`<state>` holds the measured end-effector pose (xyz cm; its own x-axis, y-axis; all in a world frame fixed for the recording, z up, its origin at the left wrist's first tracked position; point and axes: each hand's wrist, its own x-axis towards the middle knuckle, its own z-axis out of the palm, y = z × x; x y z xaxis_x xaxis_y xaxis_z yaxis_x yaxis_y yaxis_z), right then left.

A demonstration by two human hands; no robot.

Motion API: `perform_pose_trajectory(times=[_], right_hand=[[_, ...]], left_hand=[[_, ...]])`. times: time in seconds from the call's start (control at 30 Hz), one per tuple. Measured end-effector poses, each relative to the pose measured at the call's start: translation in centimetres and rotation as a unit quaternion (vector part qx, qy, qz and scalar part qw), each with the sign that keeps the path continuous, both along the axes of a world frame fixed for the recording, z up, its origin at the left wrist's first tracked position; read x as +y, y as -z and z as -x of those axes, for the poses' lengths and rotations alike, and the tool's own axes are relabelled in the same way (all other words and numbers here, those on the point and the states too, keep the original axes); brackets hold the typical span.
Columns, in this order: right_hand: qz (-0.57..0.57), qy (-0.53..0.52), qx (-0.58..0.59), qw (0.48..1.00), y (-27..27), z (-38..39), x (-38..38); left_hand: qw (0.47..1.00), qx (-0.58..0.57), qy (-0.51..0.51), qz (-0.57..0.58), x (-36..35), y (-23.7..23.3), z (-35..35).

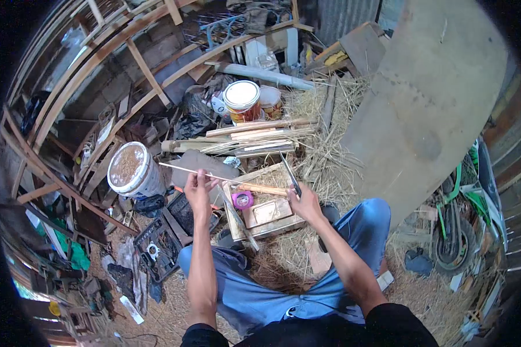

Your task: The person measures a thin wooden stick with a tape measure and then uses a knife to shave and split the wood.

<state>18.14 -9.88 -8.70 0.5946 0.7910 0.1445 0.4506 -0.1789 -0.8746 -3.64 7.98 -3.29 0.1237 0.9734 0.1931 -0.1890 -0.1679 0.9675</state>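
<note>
My left hand is closed in a pinch on a thin wooden stick, which slants across in front of me. My right hand is wrapped round a knife, its narrow dark blade pointing up and away. A thicker strip of pale wood runs between the stick's right end and my right fingers. Below the hands stands a low wooden work stand with a rectangular board on it. A pink tape measure sits at its left side.
Stacked wood strips lie beyond the stand, before a lidded paint bucket. A white bucket of shavings and an open black tool case are at left. A large grey sheet leans at right. Straw and shavings cover the floor.
</note>
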Motion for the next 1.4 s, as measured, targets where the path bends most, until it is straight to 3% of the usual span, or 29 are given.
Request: perform_pose_trajectory(times=[0.13, 0.2, 0.33, 0.4, 0.47, 0.5, 0.53, 0.57, 0.63, 0.67, 0.73, 0.77, 0.83, 0.97, 1.1, 1.17, 1.23, 1.3, 1.37, 1.4], right_hand=[[0.06, -0.081, -0.034, 0.994, -3.8, -2.2, 1.3], [0.104, -0.172, 0.014, 0.98, -4.8, -3.5, 2.5], [0.202, -0.221, -0.015, 0.954, -9.8, -4.0, 4.8], [0.152, -0.232, 0.006, 0.961, -9.3, -3.7, 5.7], [0.121, -0.198, -0.063, 0.971, -7.8, -4.2, 6.6], [0.174, -0.16, -0.101, 0.966, -10.9, -2.7, 5.9], [0.177, -0.166, -0.104, 0.964, -10.9, -2.2, 6.3], [0.189, -0.166, -0.117, 0.961, -10.6, -1.8, 6.3], [0.175, -0.192, -0.125, 0.957, -9.2, -1.8, 6.6], [0.18, -0.198, -0.125, 0.956, -9.4, -1.6, 6.6], [0.184, -0.316, 0.122, 0.923, -11.6, -0.9, 6.2], [0.209, -0.322, 0.182, 0.906, -13.1, -0.7, 5.8], [0.177, -0.35, 0.206, 0.897, -12.4, -1.9, 5.5], [0.113, -0.437, 0.214, 0.866, -14.3, -2.2, 4.3], [0.1, -0.473, 0.242, 0.841, -13.9, -2.3, 4.1], [0.098, -0.477, 0.261, 0.833, -13.9, -2.2, 4.3], [0.072, -0.475, 0.325, 0.814, -13.8, -1.6, 4.2], [0.064, -0.469, 0.302, 0.828, -14.0, -1.4, 4.4], [0.043, -0.433, 0.217, 0.874, -14.6, -0.9, 4.7], [0.036, -0.441, 0.213, 0.871, -14.3, -0.5, 5.0]], left_hand=[[0.998, -0.05, -0.001, 0.027, 1.0, -0.4, 1.6], [0.994, -0.103, -0.002, 0.035, 2.0, -0.4, 2.5], [0.981, -0.19, -0.003, 0.034, 1.8, -2.1, 2.6], [0.979, -0.197, -0.037, 0.031, 1.8, -2.2, 3.1], [0.992, 0.072, -0.006, 0.099, 1.6, -1.6, 4.2], [0.96, 0.261, -0.019, 0.098, 1.2, -1.2, 3.9], [0.932, 0.355, -0.072, 0.023, -0.6, -1.1, 2.7], [0.885, 0.414, -0.133, -0.164, -2.9, -2.1, 1.4], [0.857, 0.401, -0.077, -0.314, -5.5, -3.4, -0.9], [0.858, 0.404, -0.079, -0.308, -5.8, -3.7, -2.1], [0.804, 0.364, -0.03, -0.47, -5.4, -4.2, -3.8], [0.807, 0.363, -0.03, -0.465, -4.9, -3.8, -3.5], [0.818, 0.375, 0.155, -0.408, -3.7, -3.3, -2.8], [0.853, 0.286, 0.17, -0.403, -5.2, -4.0, -2.4], [0.849, 0.326, 0.22, -0.353, -6.3, -4.8, -1.8], [0.898, 0.209, 0.201, -0.331, -6.8, -4.2, -2.4], [0.914, 0.2, 0.214, -0.28, -7.6, -4.5, -2.3], [0.928, 0.212, 0.224, -0.207, -8.1, -5.0, -2.2], [0.942, 0.199, 0.185, -0.199, -8.2, -4.5, -2.5], [0.945, 0.205, 0.165, -0.192, -8.0, -4.5, -2.6]])
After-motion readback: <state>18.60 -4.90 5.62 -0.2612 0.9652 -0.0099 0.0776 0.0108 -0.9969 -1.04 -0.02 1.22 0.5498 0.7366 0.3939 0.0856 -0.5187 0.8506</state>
